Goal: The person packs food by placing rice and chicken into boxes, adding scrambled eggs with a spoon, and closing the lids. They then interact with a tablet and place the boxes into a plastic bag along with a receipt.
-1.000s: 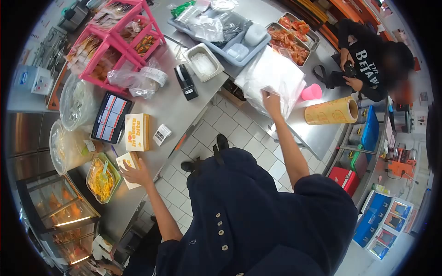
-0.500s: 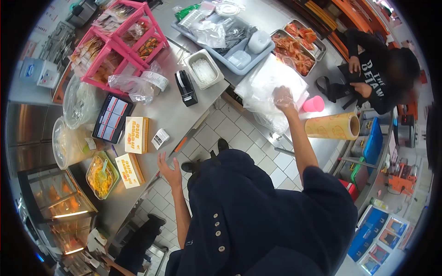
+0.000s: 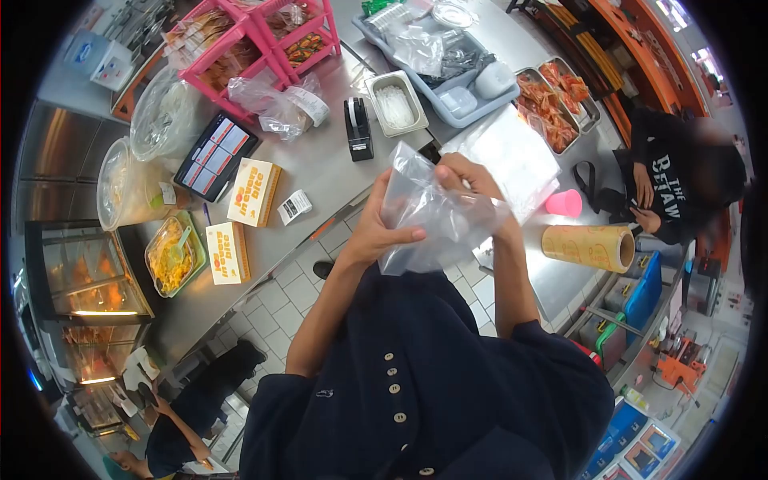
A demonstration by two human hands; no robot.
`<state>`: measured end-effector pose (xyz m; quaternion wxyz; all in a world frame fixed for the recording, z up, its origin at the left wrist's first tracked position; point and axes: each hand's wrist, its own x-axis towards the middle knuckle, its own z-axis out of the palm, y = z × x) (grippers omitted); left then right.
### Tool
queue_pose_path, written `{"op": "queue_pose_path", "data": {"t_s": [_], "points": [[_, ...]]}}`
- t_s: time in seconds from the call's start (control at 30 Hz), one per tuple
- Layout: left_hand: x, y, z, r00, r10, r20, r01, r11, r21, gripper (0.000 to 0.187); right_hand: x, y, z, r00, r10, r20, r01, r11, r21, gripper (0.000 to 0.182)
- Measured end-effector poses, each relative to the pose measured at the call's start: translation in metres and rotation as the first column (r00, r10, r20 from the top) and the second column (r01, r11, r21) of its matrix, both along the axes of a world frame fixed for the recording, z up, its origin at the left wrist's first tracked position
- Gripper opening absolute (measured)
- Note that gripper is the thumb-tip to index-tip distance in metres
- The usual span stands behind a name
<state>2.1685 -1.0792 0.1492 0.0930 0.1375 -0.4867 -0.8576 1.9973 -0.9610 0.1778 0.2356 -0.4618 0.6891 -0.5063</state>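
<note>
A clear plastic bag (image 3: 436, 228) is stretched between my two hands in front of my chest. My left hand (image 3: 374, 228) grips its left side, thumb over the plastic. At the bag's upper right, my right hand (image 3: 474, 182) pinches it with bent fingers. Just beyond lies a stack of white plastic sheets or bags (image 3: 520, 156) on the steel counter. To the left on the counter are two yellow-and-white printed boxes (image 3: 254, 192) and a small printed paper slip (image 3: 295, 207).
A black tape dispenser (image 3: 358, 132), a steel tub (image 3: 397, 104) and a blue-grey tray (image 3: 468, 112) stand ahead. A pink cup (image 3: 565, 203) and a large film roll (image 3: 588, 247) sit right. A tablet (image 3: 218, 156) lies left. Co-workers stand right and lower left.
My right hand has come back from the stack of plastic with a clear bag. My left hand, empty before, has risen and now grips that bag too. The view has shifted.
</note>
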Motion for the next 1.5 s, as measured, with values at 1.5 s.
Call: {"op": "queue_pose_path", "data": {"t_s": [1.5], "points": [[0.080,-0.028,-0.007,0.959,0.276,0.068,-0.279,0.959,0.045,0.103,-0.038,-0.014,-0.063,0.609,-0.244,0.755,0.630,0.727,-0.273,0.030]]}}
